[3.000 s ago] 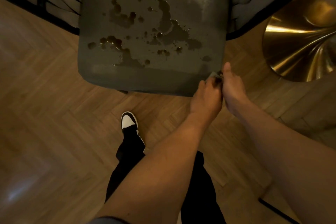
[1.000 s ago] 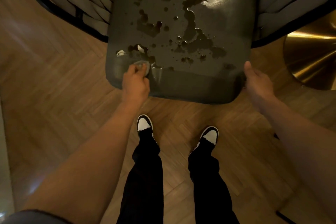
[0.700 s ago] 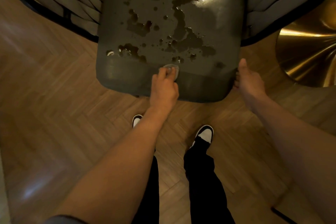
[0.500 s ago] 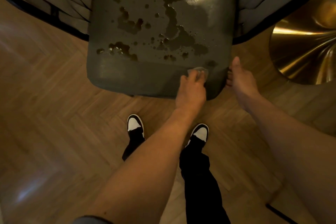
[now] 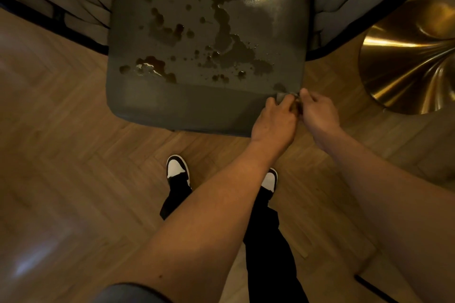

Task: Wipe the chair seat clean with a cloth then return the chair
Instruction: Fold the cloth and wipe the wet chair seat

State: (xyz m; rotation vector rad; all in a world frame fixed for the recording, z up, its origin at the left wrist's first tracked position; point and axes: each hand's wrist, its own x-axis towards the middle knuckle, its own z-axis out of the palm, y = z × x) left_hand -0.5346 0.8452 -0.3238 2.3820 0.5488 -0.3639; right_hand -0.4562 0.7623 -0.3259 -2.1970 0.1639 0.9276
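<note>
Wood floor [image 5: 73,155], herringbone planks, fills most of the view. Dark chair seat [image 5: 209,106] at top centre, seen from above; woven grey chair sides [image 5: 81,0] flank it left and right. Seat top carries dark wet spill patches [image 5: 226,39], scattered drops and a bright glare spot near the back; front strip of the seat looks mostly free of drops. Gold flared base [image 5: 406,61] stands on the floor right of the seat. Black trousers [image 5: 268,241] and two black-and-white shoes [image 5: 177,171] below, toes toward the seat.

Both forearms reach in from the bottom to the seat's front right corner. Left hand [image 5: 274,122] crosses over to that corner, fingers curled, gripping a small pale cloth [image 5: 283,96] bunched at the fingertips, cloth touching the seat edge just below a small dark stain. Right hand [image 5: 318,112] sits just beside the left, touching it, fingers curled inward, thumb and fingertips pinching at the same cloth; exact contact is partly hidden by the left hand. The hands are together, both closed on the cloth, at the corner. Cloth mostly hidden, only a small bit shows between the hands.
</note>
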